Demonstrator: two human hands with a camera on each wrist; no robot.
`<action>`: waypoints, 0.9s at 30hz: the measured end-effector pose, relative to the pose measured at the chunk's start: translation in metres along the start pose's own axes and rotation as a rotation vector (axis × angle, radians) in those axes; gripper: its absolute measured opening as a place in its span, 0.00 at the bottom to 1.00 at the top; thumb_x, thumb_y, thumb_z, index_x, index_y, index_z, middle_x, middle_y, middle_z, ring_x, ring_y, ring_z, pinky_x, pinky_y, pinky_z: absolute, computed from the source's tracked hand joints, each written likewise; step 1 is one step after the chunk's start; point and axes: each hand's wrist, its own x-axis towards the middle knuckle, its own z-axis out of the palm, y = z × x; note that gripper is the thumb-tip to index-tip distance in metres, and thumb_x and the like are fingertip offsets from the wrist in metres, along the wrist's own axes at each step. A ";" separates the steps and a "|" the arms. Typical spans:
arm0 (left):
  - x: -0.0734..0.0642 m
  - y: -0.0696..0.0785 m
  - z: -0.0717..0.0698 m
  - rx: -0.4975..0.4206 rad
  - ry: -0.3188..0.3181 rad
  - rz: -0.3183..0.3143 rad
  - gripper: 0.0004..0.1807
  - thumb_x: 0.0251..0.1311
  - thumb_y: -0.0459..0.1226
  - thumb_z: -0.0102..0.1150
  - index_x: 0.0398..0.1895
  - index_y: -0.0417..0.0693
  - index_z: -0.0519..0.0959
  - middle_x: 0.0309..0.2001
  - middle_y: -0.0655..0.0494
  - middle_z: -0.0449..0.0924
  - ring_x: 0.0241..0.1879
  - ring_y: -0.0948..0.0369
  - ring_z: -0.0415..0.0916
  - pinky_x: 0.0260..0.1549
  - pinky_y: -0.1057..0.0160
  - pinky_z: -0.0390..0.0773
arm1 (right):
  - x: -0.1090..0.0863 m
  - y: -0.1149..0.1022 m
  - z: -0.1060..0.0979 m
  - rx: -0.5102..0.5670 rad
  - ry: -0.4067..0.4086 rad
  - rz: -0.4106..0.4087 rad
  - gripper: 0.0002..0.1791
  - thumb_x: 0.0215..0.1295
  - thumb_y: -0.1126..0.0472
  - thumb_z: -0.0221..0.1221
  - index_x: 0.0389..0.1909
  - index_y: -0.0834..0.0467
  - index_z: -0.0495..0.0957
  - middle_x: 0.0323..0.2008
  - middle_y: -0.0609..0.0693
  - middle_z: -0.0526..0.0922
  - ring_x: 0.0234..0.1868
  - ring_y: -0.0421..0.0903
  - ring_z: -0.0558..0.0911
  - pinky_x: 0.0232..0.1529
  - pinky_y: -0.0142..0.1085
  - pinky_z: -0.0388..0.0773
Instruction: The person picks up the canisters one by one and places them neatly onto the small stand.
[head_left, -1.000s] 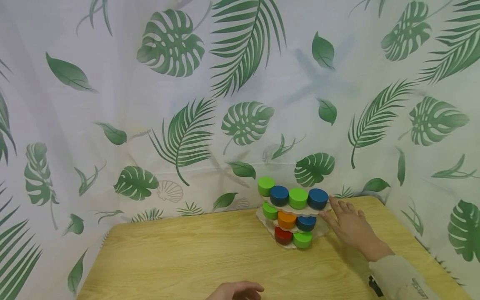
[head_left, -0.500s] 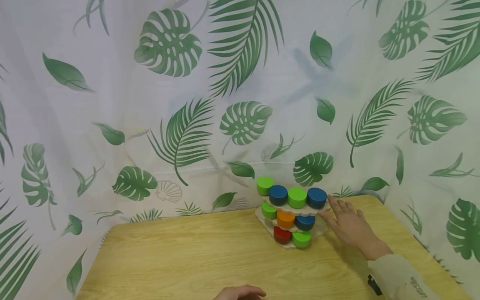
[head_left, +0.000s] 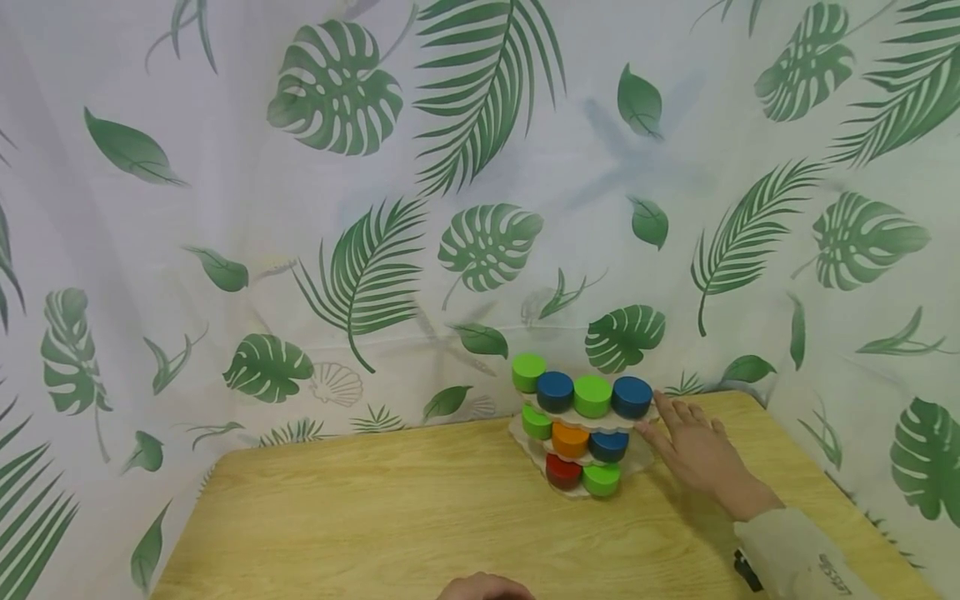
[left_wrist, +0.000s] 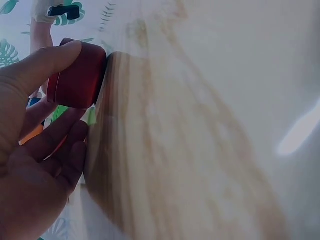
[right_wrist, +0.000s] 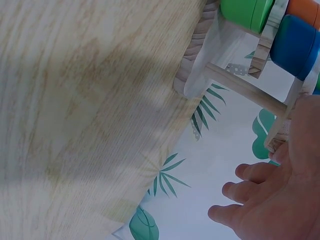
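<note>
At the right back of the table stands a tiered wooden display rack (head_left: 576, 414) with scalloped shelves. Round tins in green (head_left: 592, 396), blue (head_left: 632, 397), orange (head_left: 570, 439) and red (head_left: 563, 471) sit along its tiers. My right hand (head_left: 697, 454) holds the right end of the top shelf between thumb and index finger; its other fingers (right_wrist: 255, 172) extend loosely. Low in the head view, only the top of my left hand (head_left: 486, 587) shows. In the left wrist view that hand grips a dark red lidded tin (left_wrist: 80, 75), its thumb on the side, close against the tabletop.
The wood-grain table (head_left: 360, 517) runs to a leaf-printed white curtain (head_left: 420, 333) at the back and on both sides. A round wooden post (right_wrist: 245, 87) joins the rack's base to its upper shelf near my right hand.
My left hand has sunk toward the bottom edge of the head view and moved slightly right. The right hand stays at the shelf end, and the rack keeps its place.
</note>
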 end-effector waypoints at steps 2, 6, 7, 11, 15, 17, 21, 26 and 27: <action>-0.001 0.001 0.000 -0.020 -0.008 -0.001 0.13 0.72 0.42 0.64 0.53 0.47 0.87 0.45 0.59 0.90 0.44 0.69 0.84 0.45 0.66 0.81 | 0.000 0.000 0.000 -0.002 0.000 -0.001 0.44 0.84 0.37 0.42 0.81 0.70 0.54 0.73 0.79 0.64 0.73 0.83 0.60 0.66 0.80 0.58; -0.006 0.000 -0.001 -0.102 -0.018 0.037 0.15 0.73 0.43 0.63 0.56 0.47 0.85 0.47 0.60 0.89 0.47 0.68 0.83 0.47 0.67 0.81 | 0.000 0.001 0.000 0.000 -0.002 -0.003 0.44 0.84 0.37 0.41 0.80 0.70 0.55 0.73 0.80 0.64 0.73 0.83 0.60 0.65 0.80 0.58; -0.007 0.000 -0.003 -0.121 -0.026 0.045 0.16 0.73 0.43 0.63 0.58 0.47 0.85 0.48 0.60 0.89 0.47 0.68 0.83 0.47 0.67 0.81 | -0.001 0.001 0.000 0.003 -0.004 -0.002 0.44 0.84 0.36 0.41 0.81 0.70 0.54 0.73 0.80 0.64 0.73 0.83 0.60 0.65 0.81 0.57; -0.004 -0.002 -0.013 -0.135 -0.063 0.095 0.21 0.71 0.44 0.66 0.63 0.48 0.81 0.52 0.62 0.87 0.49 0.68 0.82 0.50 0.67 0.80 | -0.001 0.000 0.001 0.012 -0.011 0.001 0.45 0.84 0.36 0.41 0.81 0.70 0.54 0.73 0.80 0.63 0.74 0.83 0.59 0.66 0.81 0.55; 0.001 -0.004 -0.024 -0.049 -0.016 0.167 0.26 0.65 0.44 0.71 0.65 0.52 0.80 0.55 0.64 0.85 0.52 0.70 0.79 0.52 0.67 0.77 | -0.001 0.000 0.001 0.013 -0.004 0.000 0.44 0.84 0.36 0.41 0.81 0.70 0.54 0.73 0.80 0.63 0.74 0.83 0.59 0.66 0.81 0.56; 0.005 -0.003 -0.028 -0.012 0.043 0.161 0.27 0.62 0.45 0.74 0.64 0.55 0.81 0.55 0.66 0.85 0.53 0.71 0.78 0.52 0.67 0.76 | -0.001 0.000 0.000 0.005 0.002 -0.003 0.44 0.84 0.36 0.41 0.81 0.69 0.54 0.73 0.80 0.64 0.73 0.83 0.60 0.66 0.81 0.56; 0.011 0.004 -0.033 0.015 0.161 0.122 0.28 0.57 0.45 0.78 0.62 0.61 0.82 0.53 0.68 0.84 0.53 0.68 0.77 0.50 0.66 0.76 | 0.000 0.001 0.000 -0.008 0.010 -0.005 0.44 0.84 0.37 0.42 0.81 0.69 0.55 0.73 0.79 0.65 0.73 0.82 0.61 0.65 0.80 0.58; 0.021 0.006 -0.041 0.051 0.248 0.177 0.28 0.57 0.44 0.79 0.62 0.59 0.81 0.52 0.66 0.85 0.52 0.67 0.78 0.52 0.65 0.77 | 0.000 0.000 0.000 -0.008 0.009 -0.006 0.44 0.84 0.37 0.42 0.80 0.69 0.55 0.73 0.79 0.65 0.73 0.83 0.61 0.65 0.80 0.59; 0.023 0.006 -0.042 0.053 0.262 0.186 0.29 0.57 0.44 0.79 0.62 0.58 0.81 0.53 0.65 0.86 0.51 0.67 0.79 0.52 0.65 0.78 | 0.000 0.000 -0.001 -0.006 0.007 -0.006 0.44 0.84 0.37 0.42 0.81 0.69 0.55 0.73 0.79 0.65 0.73 0.83 0.61 0.65 0.80 0.58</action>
